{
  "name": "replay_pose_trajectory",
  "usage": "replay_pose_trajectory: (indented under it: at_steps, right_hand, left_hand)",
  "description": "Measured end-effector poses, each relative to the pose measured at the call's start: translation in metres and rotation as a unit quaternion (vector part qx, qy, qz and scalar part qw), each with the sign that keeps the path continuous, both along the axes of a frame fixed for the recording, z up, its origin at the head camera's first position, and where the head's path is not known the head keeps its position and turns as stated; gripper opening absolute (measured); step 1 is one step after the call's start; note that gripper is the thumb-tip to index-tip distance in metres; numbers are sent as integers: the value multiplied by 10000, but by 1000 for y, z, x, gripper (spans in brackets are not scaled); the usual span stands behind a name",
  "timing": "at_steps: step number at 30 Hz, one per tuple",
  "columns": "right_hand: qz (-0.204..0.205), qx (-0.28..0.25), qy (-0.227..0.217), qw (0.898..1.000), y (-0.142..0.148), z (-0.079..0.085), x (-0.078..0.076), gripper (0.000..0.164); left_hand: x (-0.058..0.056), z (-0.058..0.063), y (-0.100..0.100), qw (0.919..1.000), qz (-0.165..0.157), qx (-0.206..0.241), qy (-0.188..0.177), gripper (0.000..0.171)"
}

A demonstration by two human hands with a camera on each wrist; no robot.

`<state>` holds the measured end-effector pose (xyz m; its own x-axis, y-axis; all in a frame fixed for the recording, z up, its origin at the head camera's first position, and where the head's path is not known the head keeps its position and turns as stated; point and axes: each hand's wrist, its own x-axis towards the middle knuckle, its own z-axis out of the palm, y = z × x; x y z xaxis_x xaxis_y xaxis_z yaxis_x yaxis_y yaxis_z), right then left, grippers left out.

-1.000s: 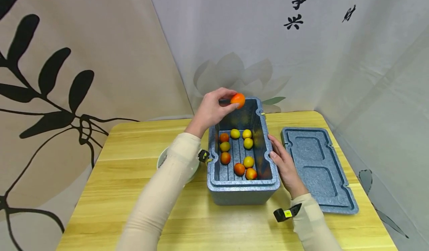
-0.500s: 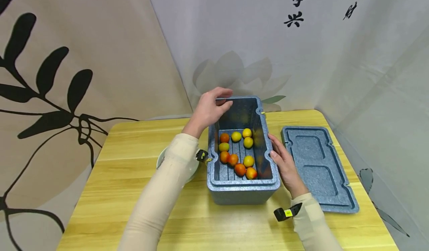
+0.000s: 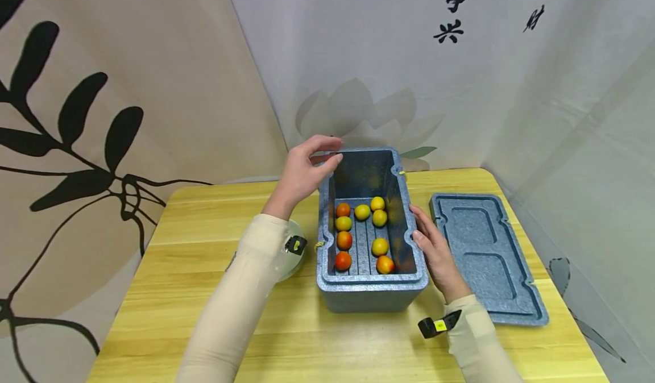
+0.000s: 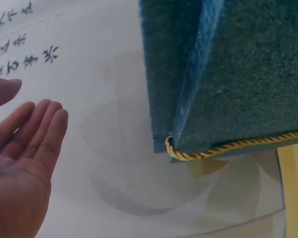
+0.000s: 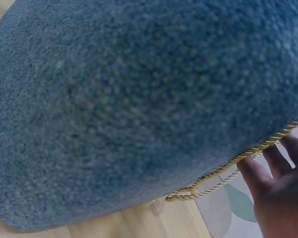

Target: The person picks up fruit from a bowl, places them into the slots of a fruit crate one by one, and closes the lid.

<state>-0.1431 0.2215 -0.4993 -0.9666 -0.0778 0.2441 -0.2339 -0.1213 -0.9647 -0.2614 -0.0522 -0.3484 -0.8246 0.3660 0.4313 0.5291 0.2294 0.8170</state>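
Observation:
A blue-grey foam box [image 3: 372, 300] stands uncovered on the table. Several small round fruits, some red-orange [image 3: 344, 240] and some yellow [image 3: 380, 246], lie loose on its ribbed floor. Above the far left corner of the box is my left hand [image 3: 305, 170], holding nothing, fingers and thumb apart. In the left wrist view that hand [image 4: 27, 158] is beside the box wall [image 4: 258, 74], with a yellow rope along it. My right hand [image 3: 435, 252] rests against the right wall; in the right wrist view its fingers [image 5: 256, 176] touch the rope handle [image 5: 238, 161].
The foam lid [image 3: 486, 258] lies right of the box, recessed side up. A pale bowl [image 3: 293, 266] is left of the box, partly hidden by my left forearm; its contents cannot be made out. Printed cloth [image 3: 204, 87] hangs behind the wooden table [image 3: 199, 229].
My left hand let go of a red-orange fruit, which went into the box, where some red-orange fruits shifted. The emptied hand then moved slightly left. My right hand stayed put.

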Motion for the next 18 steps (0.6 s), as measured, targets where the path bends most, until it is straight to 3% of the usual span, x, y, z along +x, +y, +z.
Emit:
replay_pose_trajectory:
  at_steps: [12, 18]
  right_hand:
    - [-53, 26, -33, 10000, 0, 2, 0, 48]
    - [-44, 27, -22, 10000, -1, 1, 1, 48]
  left_hand:
    - [14, 3, -33, 9943, -128, 836, 656, 29]
    - [19, 3, -55, 9937, 49, 907, 657, 32]
